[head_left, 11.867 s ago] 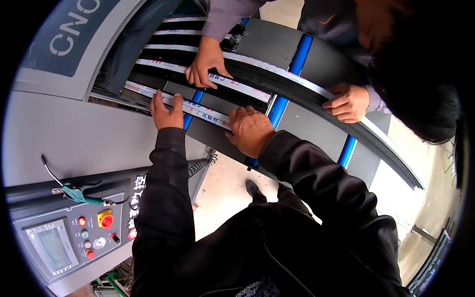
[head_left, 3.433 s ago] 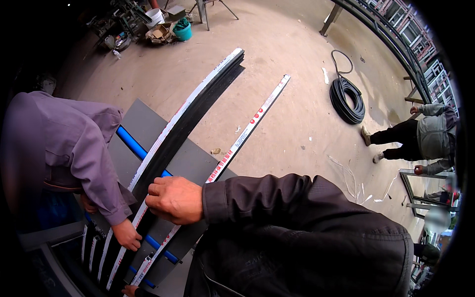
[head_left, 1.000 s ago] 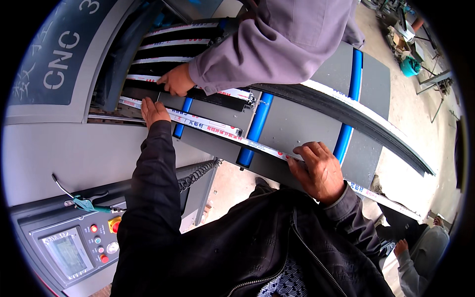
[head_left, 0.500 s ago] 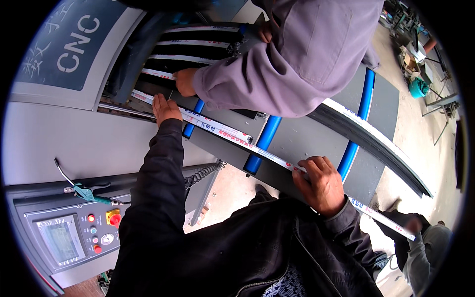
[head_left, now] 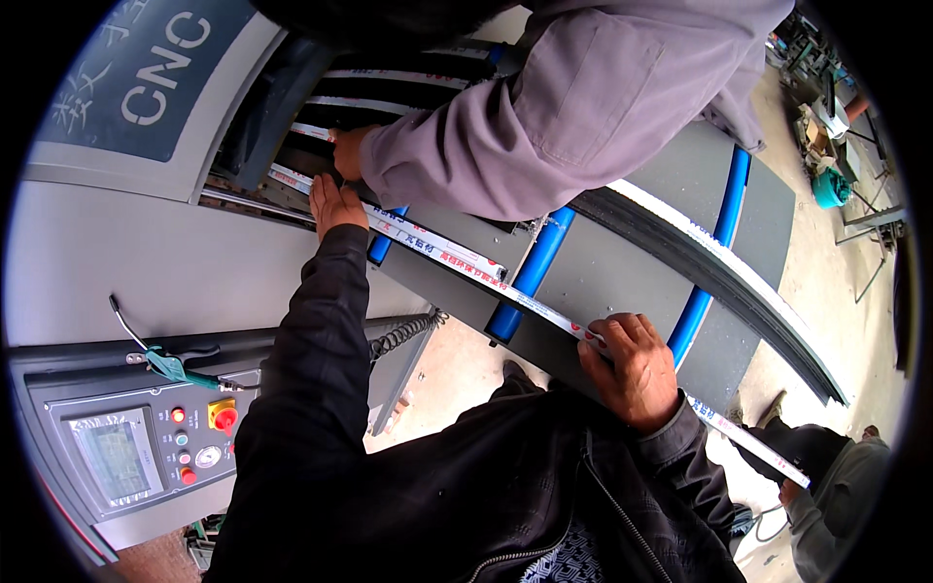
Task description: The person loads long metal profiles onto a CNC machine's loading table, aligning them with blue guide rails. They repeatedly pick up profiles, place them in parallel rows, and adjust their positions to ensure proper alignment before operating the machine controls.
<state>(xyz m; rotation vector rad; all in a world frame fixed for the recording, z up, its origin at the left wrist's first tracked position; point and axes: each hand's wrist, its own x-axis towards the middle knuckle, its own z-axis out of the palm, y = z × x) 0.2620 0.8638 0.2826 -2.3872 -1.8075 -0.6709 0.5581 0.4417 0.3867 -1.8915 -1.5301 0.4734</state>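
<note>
A long, slim profile bar [head_left: 549,314] covered in white printed film runs slantwise from the machine's opening down to the lower right. My left hand [head_left: 337,206] lies on its upper part near the opening, fingers stretched out together. Farther down, my right hand [head_left: 634,374] is closed round the bar, thumb on the near side. A shorter film-covered piece [head_left: 457,255] lies alongside it. Beside my left hand, a co-worker's hand [head_left: 350,154] in a mauve sleeve touches another white-filmed strip [head_left: 309,130]. Several similar strips lie beyond, partly hidden by that arm.
The grey machine [head_left: 117,253] stands left, with a control panel [head_left: 146,452] and a green air gun [head_left: 175,369]. Blue rollers [head_left: 544,255] cross the grey table [head_left: 622,277]. Dark curved profiles [head_left: 719,257] lie on the right. Another person's hand [head_left: 789,494] is at the bar's far-right end.
The view has shifted slightly. The co-worker's arm and hand have moved toward the machine, and the head leans farther in. The person at lower right has shifted a hand at the bar's end.
</note>
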